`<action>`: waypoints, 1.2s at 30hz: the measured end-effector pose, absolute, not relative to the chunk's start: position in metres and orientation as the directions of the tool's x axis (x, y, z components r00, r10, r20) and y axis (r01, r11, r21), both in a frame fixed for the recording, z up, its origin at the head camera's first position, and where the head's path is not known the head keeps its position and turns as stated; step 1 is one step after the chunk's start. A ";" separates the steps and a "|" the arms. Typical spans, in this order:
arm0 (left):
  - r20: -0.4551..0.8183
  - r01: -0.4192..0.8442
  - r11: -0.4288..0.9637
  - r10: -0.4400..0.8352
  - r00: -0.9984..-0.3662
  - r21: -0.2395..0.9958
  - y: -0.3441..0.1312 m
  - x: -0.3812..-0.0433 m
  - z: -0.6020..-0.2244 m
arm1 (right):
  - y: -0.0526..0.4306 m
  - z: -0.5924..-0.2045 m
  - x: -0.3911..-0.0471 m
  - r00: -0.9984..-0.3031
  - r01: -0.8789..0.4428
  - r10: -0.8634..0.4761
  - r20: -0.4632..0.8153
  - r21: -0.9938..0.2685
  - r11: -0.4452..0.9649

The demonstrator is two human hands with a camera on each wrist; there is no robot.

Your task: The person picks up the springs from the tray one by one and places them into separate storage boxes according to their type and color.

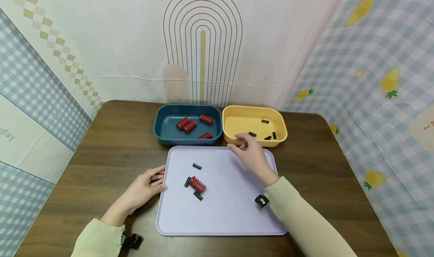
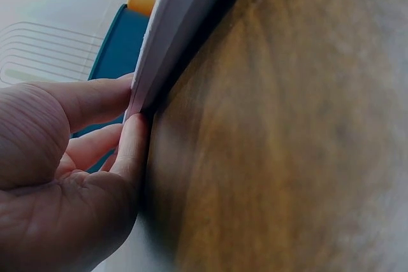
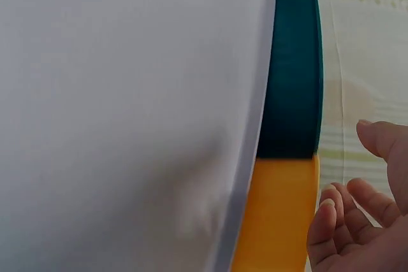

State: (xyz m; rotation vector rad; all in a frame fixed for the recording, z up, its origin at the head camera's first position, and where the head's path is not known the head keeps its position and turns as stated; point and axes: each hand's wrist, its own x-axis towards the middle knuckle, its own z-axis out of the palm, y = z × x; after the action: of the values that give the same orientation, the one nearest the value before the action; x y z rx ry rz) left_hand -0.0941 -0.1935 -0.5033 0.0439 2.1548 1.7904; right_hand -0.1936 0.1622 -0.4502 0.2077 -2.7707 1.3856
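My left hand (image 1: 144, 189) holds the left rim of a pale lilac tray (image 1: 220, 219), thumb and fingertips at its edge; the left wrist view shows the tray rim (image 2: 150, 74) between them. Over the front wall of a yellow bin (image 1: 234, 115) is my right hand (image 1: 252, 155). Its thumb (image 3: 382, 138) stands apart from loosely bent fingers, with nothing between. On the tray lie a red coil spring (image 1: 197, 185) and three small dark green springs, one above it (image 1: 197, 166), one left (image 1: 187, 182), one below (image 1: 198, 196). Several dark green springs (image 1: 265, 121) lie in the yellow bin.
A dark teal bin (image 1: 166, 117) with several red springs (image 1: 206, 119) stands left of the yellow one, both behind the tray on a brown wooden table (image 1: 101, 155). Patterned cloth (image 1: 118, 42) hangs behind and at the sides.
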 end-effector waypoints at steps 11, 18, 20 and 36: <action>-0.233 -0.188 0.198 0.237 -0.943 0.962 -0.193 -0.094 -0.503 | 0.123 -0.467 -0.178 -0.963 -0.182 -0.269 0.028 -0.802 0.569; -0.223 -0.182 0.179 0.244 -0.944 0.967 -0.194 -0.093 -0.504 | 0.100 -0.479 -0.172 -0.929 -0.195 -0.367 -0.041 -0.790 0.582; -0.221 -0.181 0.177 0.244 -0.944 0.967 -0.194 -0.093 -0.504 | 0.095 -0.482 -0.172 -0.925 -0.193 -0.375 -0.055 -0.784 0.589; -0.234 -0.192 0.183 0.243 -0.941 0.964 -0.194 -0.094 -0.503 | 0.084 -0.493 -0.176 -0.905 -0.211 -0.417 -0.087 -0.759 0.616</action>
State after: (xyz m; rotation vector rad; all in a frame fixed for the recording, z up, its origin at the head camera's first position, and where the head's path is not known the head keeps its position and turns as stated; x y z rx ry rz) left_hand -0.0942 -0.1939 -0.5029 0.0479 2.1305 1.8149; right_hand -0.1759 0.0841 -0.4929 0.6048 -3.0491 1.3756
